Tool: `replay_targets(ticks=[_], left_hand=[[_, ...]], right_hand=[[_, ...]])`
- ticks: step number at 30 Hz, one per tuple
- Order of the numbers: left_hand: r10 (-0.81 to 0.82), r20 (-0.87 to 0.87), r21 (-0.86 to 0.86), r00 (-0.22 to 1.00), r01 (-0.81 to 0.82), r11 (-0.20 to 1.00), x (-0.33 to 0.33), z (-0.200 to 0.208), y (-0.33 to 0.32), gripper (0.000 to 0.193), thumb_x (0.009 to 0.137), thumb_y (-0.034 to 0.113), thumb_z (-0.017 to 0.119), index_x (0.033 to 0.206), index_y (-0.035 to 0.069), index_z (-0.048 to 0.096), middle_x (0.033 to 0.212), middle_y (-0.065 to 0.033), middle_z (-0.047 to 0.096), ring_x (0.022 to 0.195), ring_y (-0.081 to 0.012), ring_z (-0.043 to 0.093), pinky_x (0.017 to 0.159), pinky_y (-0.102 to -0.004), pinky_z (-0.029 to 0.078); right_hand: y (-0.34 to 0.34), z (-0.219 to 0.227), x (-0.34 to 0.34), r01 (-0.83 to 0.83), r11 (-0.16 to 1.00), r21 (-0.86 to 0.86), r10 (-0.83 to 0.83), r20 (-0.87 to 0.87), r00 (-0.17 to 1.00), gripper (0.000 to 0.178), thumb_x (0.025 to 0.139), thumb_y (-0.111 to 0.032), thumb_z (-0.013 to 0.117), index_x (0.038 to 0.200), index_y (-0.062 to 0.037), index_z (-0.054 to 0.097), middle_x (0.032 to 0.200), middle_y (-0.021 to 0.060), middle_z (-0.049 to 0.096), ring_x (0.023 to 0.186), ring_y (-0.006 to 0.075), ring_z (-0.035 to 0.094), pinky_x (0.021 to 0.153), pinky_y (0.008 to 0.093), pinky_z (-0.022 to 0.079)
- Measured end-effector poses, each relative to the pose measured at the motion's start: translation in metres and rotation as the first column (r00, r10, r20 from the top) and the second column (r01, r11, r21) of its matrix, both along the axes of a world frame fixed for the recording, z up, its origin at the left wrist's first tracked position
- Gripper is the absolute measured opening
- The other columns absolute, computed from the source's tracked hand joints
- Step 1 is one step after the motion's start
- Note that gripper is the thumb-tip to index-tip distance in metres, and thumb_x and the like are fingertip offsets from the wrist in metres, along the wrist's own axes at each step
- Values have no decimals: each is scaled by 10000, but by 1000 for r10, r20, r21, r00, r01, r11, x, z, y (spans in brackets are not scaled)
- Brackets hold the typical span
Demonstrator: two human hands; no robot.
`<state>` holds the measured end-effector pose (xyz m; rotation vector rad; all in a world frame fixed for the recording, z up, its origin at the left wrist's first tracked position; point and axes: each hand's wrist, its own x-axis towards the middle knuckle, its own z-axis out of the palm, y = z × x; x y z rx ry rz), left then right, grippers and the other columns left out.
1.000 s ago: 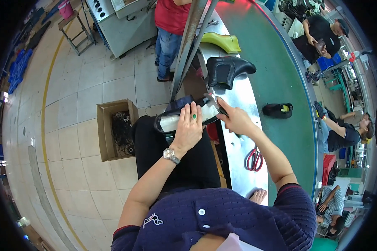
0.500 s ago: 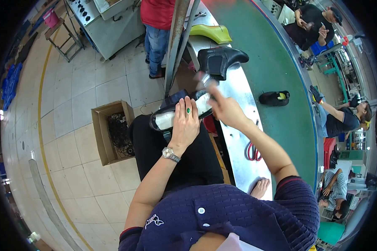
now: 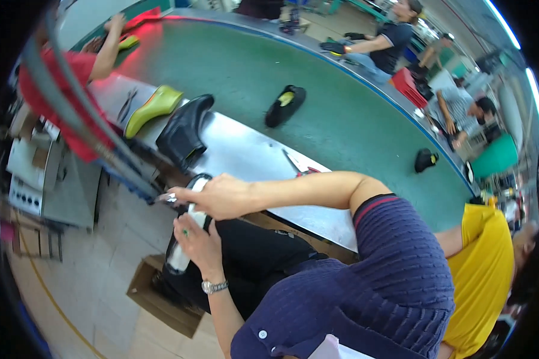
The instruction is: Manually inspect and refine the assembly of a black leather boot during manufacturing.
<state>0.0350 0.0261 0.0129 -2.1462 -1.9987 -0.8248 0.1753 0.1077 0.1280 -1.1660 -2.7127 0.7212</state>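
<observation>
Across my lap lies a dark shoe with a whitish underside point(image 3: 178, 258) turned up. My left hand point(image 3: 199, 240), with a green-stoned ring, lies over the shoe and holds it, its fingers across the pale surface. At the shoe's far end my right hand point(image 3: 224, 196) is closed round a small tool with a shiny end point(image 3: 169, 197). Its kind is too blurred to make out. The right fingers cover part of the shoe.
A black boot point(image 3: 182, 134), a yellow-green boot point(image 3: 153, 110) and red-handled scissors point(image 3: 302, 169) lie on the metal ledge. Black shoes point(image 3: 285, 106) stand on the green belt point(image 3: 239, 63). Left are a metal post point(image 3: 72, 99) and a cardboard box point(image 3: 170, 308). People work around.
My view has swung to the right, showing more of the belt and a person in yellow. My right hand, blurred before, now bears on the shoe's far end; the left stays on the shoe.
</observation>
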Motion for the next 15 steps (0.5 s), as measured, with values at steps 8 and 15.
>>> replay_targets(ticks=[8, 15], left_hand=[[-125, 319, -210, 940, 199, 957, -51, 31, 16, 418, 814, 177, 714, 1152, -33, 586, 1075, -214, 646, 1003, -366, 612, 837, -404, 484], [-27, 396, -225, 918, 126, 966, -68, 36, 10, 380, 936, 122, 548, 1302, 32, 493, 916, -193, 693, 834, -322, 686, 690, -385, 498]], right_hand=[[-2, -43, 29, 38, 969, -242, -19, 81, 997, 514, 909, -180, 565, 1371, -93, 360, 827, 172, 668, 726, 309, 693, 644, 418, 541], [-5, -27, 7, -97, 138, -986, -182, -122, 976, 490, 943, -137, 520, 1394, -97, 331, 935, 129, 650, 754, 212, 663, 647, 332, 543]])
